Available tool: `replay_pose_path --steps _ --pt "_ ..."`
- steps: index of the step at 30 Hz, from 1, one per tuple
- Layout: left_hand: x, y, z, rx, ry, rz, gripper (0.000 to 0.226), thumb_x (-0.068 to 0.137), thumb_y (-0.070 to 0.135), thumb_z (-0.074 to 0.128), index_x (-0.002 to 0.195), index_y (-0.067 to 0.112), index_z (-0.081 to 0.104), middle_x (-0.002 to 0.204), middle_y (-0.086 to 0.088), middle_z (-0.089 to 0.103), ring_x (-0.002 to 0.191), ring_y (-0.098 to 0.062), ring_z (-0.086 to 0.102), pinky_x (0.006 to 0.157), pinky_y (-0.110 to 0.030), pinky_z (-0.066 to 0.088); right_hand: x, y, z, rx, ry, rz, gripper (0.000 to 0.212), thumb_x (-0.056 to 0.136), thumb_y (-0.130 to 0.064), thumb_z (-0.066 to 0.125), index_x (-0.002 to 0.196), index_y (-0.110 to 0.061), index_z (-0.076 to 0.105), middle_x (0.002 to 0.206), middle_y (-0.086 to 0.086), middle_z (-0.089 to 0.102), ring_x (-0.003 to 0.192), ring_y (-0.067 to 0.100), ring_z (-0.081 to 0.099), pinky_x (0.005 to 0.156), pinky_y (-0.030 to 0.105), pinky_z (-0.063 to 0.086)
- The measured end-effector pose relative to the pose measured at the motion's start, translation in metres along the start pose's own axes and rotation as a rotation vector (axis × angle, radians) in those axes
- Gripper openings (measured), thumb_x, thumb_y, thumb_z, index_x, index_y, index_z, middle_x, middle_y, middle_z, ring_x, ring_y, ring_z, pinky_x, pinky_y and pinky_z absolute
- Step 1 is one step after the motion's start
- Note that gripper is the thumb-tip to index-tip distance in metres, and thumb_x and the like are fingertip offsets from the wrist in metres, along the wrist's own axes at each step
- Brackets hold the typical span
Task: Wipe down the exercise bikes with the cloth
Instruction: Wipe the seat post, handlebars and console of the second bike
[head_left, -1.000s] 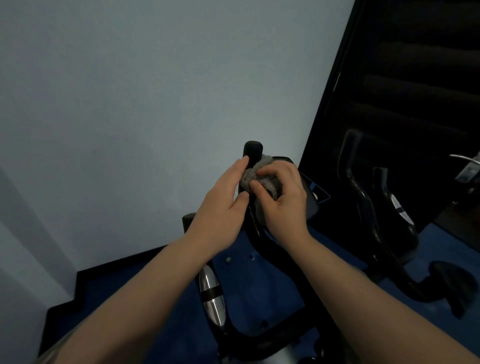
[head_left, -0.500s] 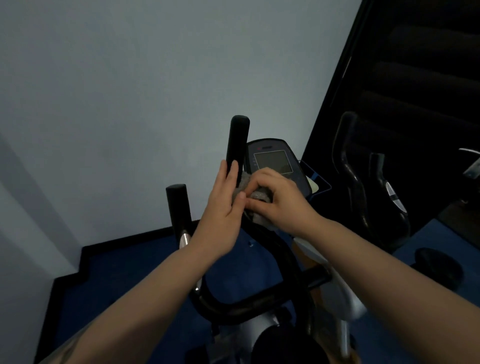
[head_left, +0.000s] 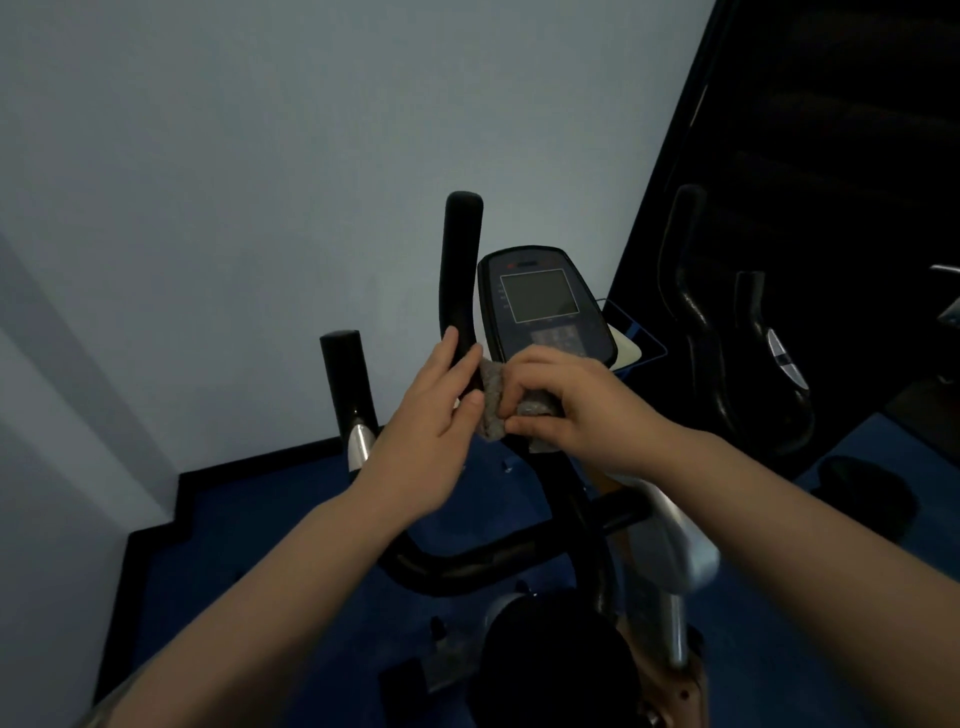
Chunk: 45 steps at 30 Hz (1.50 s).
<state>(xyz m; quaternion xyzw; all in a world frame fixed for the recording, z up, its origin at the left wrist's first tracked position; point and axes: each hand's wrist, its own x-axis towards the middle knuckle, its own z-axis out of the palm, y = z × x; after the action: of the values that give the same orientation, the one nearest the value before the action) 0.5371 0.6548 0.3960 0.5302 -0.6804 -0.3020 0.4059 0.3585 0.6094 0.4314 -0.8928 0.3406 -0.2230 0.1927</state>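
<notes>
- Centre-left of frame, the left hand (head_left: 426, 447), fingers loosely curled, steadies the upright black foam handlebar grip (head_left: 460, 270).
- Just right, the right hand (head_left: 571, 405) pinches the crumpled grey cloth (head_left: 493, 402) against the bar; best wrap it fully round and slide along.

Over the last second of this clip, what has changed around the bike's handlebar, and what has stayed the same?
Both hands and the grey cloth slid down the right handlebar from its tip, baring the grip and the console. Unchanged: the right hand pinches the cloth, and the left hand rests open against the bar.
</notes>
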Motion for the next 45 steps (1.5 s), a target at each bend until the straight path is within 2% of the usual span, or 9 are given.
replay_pose_path --steps 3,8,12,17,22,27,35,38,45 --pt "-0.005 0.003 0.003 0.0 -0.011 -0.012 0.049 0.101 0.025 0.036 0.148 0.026 0.023 0.158 0.016 0.0 0.144 0.002 0.003 0.12 -0.031 0.015 -0.012 0.004 -0.001 -0.002 0.005 0.021 0.013 0.082 -0.018 0.073 0.089 -0.024 0.064 0.101 -0.015 0.055 0.096 0.005 0.057 0.087 0.035 0.049" --pt "-0.007 0.002 0.002 -0.037 0.016 -0.047 0.049 0.1 0.028 0.036 0.148 0.03 0.023 0.157 0.019 0.008 0.136 0.012 0.01 0.107 -0.007 0.013 -0.017 0.006 -0.015 0.039 -0.085 0.122 0.032 0.08 -0.016 0.074 0.103 -0.03 0.056 0.101 -0.015 0.056 0.101 0.003 0.055 0.09 0.032 0.048" --pt "-0.008 -0.002 0.0 -0.039 0.031 -0.051 0.049 0.1 0.031 0.037 0.148 0.029 0.026 0.157 0.019 0.012 0.133 0.014 0.013 0.095 0.009 0.012 -0.007 0.003 -0.028 0.074 0.078 0.126 0.039 0.078 -0.013 0.076 0.112 -0.025 0.06 0.107 -0.011 0.06 0.105 0.004 0.057 0.093 0.027 0.047" --pt "-0.015 0.001 0.013 -0.026 0.036 -0.021 0.051 0.099 0.032 0.038 0.147 0.031 0.022 0.156 0.022 0.007 0.138 0.01 0.01 0.099 0.0 0.01 -0.004 -0.009 -0.001 0.054 0.106 0.148 0.031 0.082 -0.013 0.073 0.112 -0.016 0.068 0.11 -0.001 0.059 0.105 0.01 0.057 0.096 0.03 0.046" --pt "-0.027 0.005 0.026 -0.02 0.024 -0.019 0.051 0.099 0.031 0.037 0.148 0.028 0.022 0.154 0.023 0.001 0.142 0.006 0.004 0.113 -0.017 0.007 -0.025 -0.01 0.014 0.026 0.191 0.193 0.025 0.082 -0.015 0.073 0.107 -0.017 0.071 0.107 -0.008 0.057 0.101 0.007 0.057 0.092 0.02 0.044" --pt "-0.041 0.007 0.034 -0.018 -0.015 -0.018 0.051 0.1 0.029 0.037 0.148 0.027 0.021 0.154 0.024 -0.001 0.143 0.007 0.0 0.115 -0.019 0.004 -0.055 -0.012 0.015 0.059 0.226 0.262 0.023 0.08 -0.01 0.075 0.102 -0.015 0.074 0.106 -0.004 0.061 0.1 0.01 0.059 0.092 0.024 0.046" --pt "-0.058 0.006 0.038 -0.117 -0.087 -0.077 0.05 0.099 0.029 0.039 0.146 0.033 0.023 0.154 0.029 0.004 0.129 0.022 0.009 0.09 0.013 0.008 -0.111 -0.018 0.03 0.164 0.305 0.402 0.023 0.081 -0.012 0.074 0.103 -0.018 0.074 0.103 -0.003 0.06 0.101 0.005 0.057 0.092 0.019 0.044" --pt "-0.062 0.006 0.041 -0.162 -0.093 -0.095 0.049 0.099 0.028 0.04 0.145 0.035 0.025 0.154 0.027 0.007 0.132 0.019 0.01 0.092 0.011 0.009 -0.132 -0.021 0.036 0.181 0.309 0.42 0.024 0.081 -0.013 0.074 0.103 -0.022 0.074 0.103 -0.007 0.059 0.1 -0.001 0.055 0.089 0.008 0.04" --pt "-0.061 0.01 0.043 -0.166 -0.107 -0.102 0.047 0.099 0.03 0.039 0.145 0.033 0.029 0.154 0.023 0.014 0.134 0.015 0.013 0.097 0.003 0.011 -0.155 -0.029 0.043 0.228 0.307 0.421 0.026 0.08 -0.011 0.074 0.104 -0.022 0.074 0.102 -0.01 0.058 0.1 -0.001 0.055 0.087 0.008 0.041"
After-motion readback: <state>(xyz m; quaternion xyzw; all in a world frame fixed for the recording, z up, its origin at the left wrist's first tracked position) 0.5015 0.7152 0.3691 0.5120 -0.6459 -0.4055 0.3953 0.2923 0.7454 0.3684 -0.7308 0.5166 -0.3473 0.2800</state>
